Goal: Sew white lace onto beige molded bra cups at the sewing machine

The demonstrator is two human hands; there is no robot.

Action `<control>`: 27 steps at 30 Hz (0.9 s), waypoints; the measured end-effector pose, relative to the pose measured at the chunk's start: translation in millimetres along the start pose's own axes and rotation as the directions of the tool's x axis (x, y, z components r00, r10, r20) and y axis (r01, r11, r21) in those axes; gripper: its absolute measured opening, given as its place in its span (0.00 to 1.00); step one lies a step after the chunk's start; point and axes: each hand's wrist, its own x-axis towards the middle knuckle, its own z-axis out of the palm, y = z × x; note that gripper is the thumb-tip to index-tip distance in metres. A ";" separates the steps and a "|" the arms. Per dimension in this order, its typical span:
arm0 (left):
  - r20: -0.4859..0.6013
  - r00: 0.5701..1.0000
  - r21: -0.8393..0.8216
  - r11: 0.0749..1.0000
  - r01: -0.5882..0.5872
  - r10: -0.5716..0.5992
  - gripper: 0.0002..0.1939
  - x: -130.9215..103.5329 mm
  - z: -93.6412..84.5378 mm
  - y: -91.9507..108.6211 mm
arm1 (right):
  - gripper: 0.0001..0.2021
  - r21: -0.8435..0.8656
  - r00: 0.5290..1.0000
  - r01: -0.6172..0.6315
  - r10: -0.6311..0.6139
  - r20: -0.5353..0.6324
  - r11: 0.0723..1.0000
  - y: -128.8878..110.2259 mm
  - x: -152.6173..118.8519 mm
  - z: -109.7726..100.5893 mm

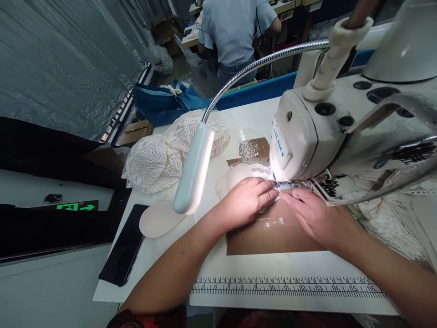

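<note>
White fabric (261, 170) (beneath one sewing machine (297, 132)) lies at two hands (247, 200) (312, 213).

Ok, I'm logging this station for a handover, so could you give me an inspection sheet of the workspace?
Surface: white table, printed ruler along the near edge, brown covering below the hands.
Job's things: pale lace-edged piece at the sewing machine.
Clutter: lace pieces, beige oval pad and flat black object at left; more lace at right.
Hands: left hand and right hand have fingertips close together by the machine's head; grip unclear.
Cables: grey cord or tube curving past the machine; which is unclear.
Surroundings: lamp lit; person in light blue facing away; plastic sheeting.
</note>
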 end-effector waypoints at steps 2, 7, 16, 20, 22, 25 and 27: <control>-0.024 1.000 -0.008 1.000 -0.020 0.020 0.19 -0.9 2.1 1.2 | 0.19 0.049 1.000 0.004 -0.005 0.024 0.999 0.3 1.0 3.2; 0.004 1.000 0.013 1.000 -0.002 0.002 0.18 0.5 1.4 -1.8 | 0.21 0.086 0.997 -0.040 0.034 0.065 0.996 1.7 2.6 8.1; 0.010 0.997 0.001 0.998 0.070 -0.070 0.21 3.6 3.3 -11.9 | 0.22 0.198 0.998 -0.045 0.035 0.057 0.979 8.1 -2.8 10.4; 0.002 0.997 -0.012 0.997 0.076 -0.076 0.21 3.9 4.1 -12.4 | 0.24 0.212 0.998 -0.029 0.017 0.057 0.977 7.4 -2.7 8.9; 0.001 0.997 0.005 0.997 0.082 -0.082 0.20 3.3 0.0 -10.1 | 0.23 0.235 0.998 -0.052 0.040 0.055 0.971 7.0 -2.6 7.2; 0.047 0.983 0.059 0.982 0.177 -0.180 0.17 1.1 -12.7 -0.5 | 0.22 0.267 0.995 -0.096 0.091 0.033 0.959 7.3 -4.3 6.8; 0.109 0.957 0.084 0.962 0.261 -0.269 0.18 -0.7 -21.8 9.2 | 0.21 0.275 0.995 -0.104 0.102 0.019 0.956 8.3 -5.9 8.2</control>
